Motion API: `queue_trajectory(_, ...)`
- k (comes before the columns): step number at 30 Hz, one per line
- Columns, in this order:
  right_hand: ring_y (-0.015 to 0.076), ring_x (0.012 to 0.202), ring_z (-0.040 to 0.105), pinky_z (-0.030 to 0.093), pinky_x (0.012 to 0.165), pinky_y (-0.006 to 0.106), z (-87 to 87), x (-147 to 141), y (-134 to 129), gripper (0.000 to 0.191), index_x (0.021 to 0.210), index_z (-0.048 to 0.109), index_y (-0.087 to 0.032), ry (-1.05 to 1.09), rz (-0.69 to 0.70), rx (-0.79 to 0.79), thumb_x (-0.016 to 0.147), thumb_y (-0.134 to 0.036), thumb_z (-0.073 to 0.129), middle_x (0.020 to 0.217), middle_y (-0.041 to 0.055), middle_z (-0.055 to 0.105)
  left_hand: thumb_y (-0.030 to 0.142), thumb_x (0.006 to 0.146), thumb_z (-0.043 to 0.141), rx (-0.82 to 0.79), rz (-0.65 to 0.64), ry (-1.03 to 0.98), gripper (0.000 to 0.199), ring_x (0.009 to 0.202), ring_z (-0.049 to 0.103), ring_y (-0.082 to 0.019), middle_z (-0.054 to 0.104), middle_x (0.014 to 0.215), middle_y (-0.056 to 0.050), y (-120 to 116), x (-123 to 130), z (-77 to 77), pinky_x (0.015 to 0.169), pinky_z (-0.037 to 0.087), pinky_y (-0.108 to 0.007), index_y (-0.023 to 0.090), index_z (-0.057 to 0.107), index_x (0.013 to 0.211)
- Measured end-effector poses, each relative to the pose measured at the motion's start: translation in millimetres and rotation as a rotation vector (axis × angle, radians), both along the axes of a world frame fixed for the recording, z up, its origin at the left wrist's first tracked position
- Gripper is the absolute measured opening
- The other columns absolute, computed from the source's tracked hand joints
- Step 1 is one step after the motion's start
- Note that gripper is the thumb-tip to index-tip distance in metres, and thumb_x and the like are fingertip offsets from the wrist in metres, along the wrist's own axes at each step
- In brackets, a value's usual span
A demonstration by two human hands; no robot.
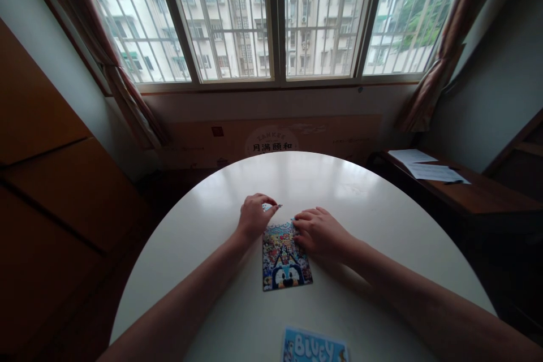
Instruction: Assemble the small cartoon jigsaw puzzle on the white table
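Observation:
A colourful jigsaw puzzle (282, 257) lies on the white round table (229, 317), with a blue dog's face along its near edge. Its far edge is uneven. My left hand (255, 215) is raised just beyond the puzzle's far left corner, thumb and forefinger pinching a small puzzle piece (279, 206). A few light-blue bits (266, 207) show behind those fingers. My right hand (318, 229) rests palm down on the puzzle's far right edge, its fingers extended and partly covering that corner.
A blue box or card (314, 346) lettered BLUEY lies near me, cut off by the view's lower edge. To the right stands a brown side table (487, 195) with paper sheets (436, 172) and pens. A long printed carton (195, 138) leans under the window.

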State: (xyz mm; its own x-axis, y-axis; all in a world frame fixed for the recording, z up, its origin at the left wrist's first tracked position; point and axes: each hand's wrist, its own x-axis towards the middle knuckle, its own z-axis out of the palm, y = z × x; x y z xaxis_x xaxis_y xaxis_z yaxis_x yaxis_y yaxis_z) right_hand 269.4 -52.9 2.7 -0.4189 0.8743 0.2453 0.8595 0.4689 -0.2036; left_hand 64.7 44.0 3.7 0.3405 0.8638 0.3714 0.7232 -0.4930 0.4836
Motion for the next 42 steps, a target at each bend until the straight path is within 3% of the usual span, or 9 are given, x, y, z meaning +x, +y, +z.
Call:
queue_trajectory(6,0.0286,0.117,0.063,0.043,0.103,0.046,2.1,-2,-2,0.028,0.117,0.074,-0.022,-0.009,-0.016,-0.029,0.093,-0.034,0.064,0.126,0.0092,0.069,0.032,0.083,0.072,-0.036,0.197,0.012,0.012,0.117,0.060,-0.031,0.072,0.118,-0.008,25,-22,-3.1,0.104,0.047,-0.049,0.023,0.079,0.087)
queue_trajectory(12,0.0277,0.118,0.062,0.041,0.104,0.045,3.6,-3,-2,0.030,0.119,0.072,-0.022,-0.017,-0.012,-0.045,0.095,-0.036,0.061,0.128,0.0082,0.068,0.029,0.085,0.070,-0.014,0.231,0.084,0.015,0.122,0.057,-0.034,0.070,0.126,-0.009,34,-21,-14.3,0.109,0.044,-0.054,0.024,0.081,0.093)
queue_trajectory(18,0.0275,0.115,0.062,0.042,0.102,0.043,6.9,-1,-6,0.030,0.117,0.073,-0.020,-0.010,-0.065,-0.030,0.093,-0.037,0.064,0.127,0.0097,0.068,0.022,0.091,0.060,0.172,0.166,0.022,0.022,0.118,0.059,-0.028,0.071,0.122,-0.008,32,-22,-18.0,0.109,0.045,-0.048,0.023,0.079,0.104)
queue_trajectory(22,0.0248,0.101,0.064,0.046,0.093,0.040,9.1,2,-11,0.026,0.110,0.076,-0.021,-0.003,-0.089,-0.034,0.093,-0.038,0.066,0.110,0.0080,0.072,0.019,0.092,0.060,0.300,-0.007,0.080,0.021,0.115,0.059,-0.028,0.072,0.117,-0.008,8,-9,-11.7,0.104,0.047,-0.048,0.023,0.079,0.100)
queue_trajectory(25,0.0243,0.099,0.063,0.046,0.090,0.039,9.2,3,-13,0.027,0.112,0.075,-0.022,-0.006,-0.075,-0.037,0.093,-0.039,0.066,0.108,0.0082,0.071,0.021,0.091,0.062,0.252,-0.169,0.177,0.018,0.114,0.059,-0.028,0.072,0.118,-0.008,-13,6,-10.0,0.103,0.046,-0.050,0.022,0.079,0.098)
queue_trajectory(28,0.0243,0.099,0.061,0.045,0.089,0.038,7.9,2,-14,0.028,0.115,0.075,-0.023,-0.029,-0.056,-0.032,0.092,-0.038,0.068,0.107,0.0084,0.070,0.026,0.091,0.064,0.197,-0.234,0.225,0.018,0.117,0.057,-0.030,0.070,0.123,-0.009,-25,16,-12.0,0.105,0.045,-0.051,0.022,0.080,0.098)
queue_trajectory(35,0.0241,0.095,0.057,0.041,0.085,0.035,6.7,-4,-13,0.034,0.122,0.072,-0.025,-0.086,-0.059,-0.027,0.093,-0.041,0.067,0.100,0.0089,0.068,0.022,0.086,0.067,0.091,-0.254,0.215,0.016,0.123,0.055,-0.029,0.069,0.125,-0.007,-25,22,-11.9,0.108,0.043,-0.048,0.023,0.079,0.095)
queue_trajectory(42,0.0231,0.093,0.058,0.038,0.082,0.034,12.6,-8,-19,0.025,0.107,0.075,-0.023,-0.115,-0.096,-0.064,0.093,-0.041,0.066,0.097,0.0068,0.068,0.024,0.080,0.073,-0.059,-0.186,0.151,0.012,0.126,0.055,-0.030,0.067,0.128,-0.008,-20,27,-10.3,0.111,0.040,-0.049,0.026,0.080,0.089)
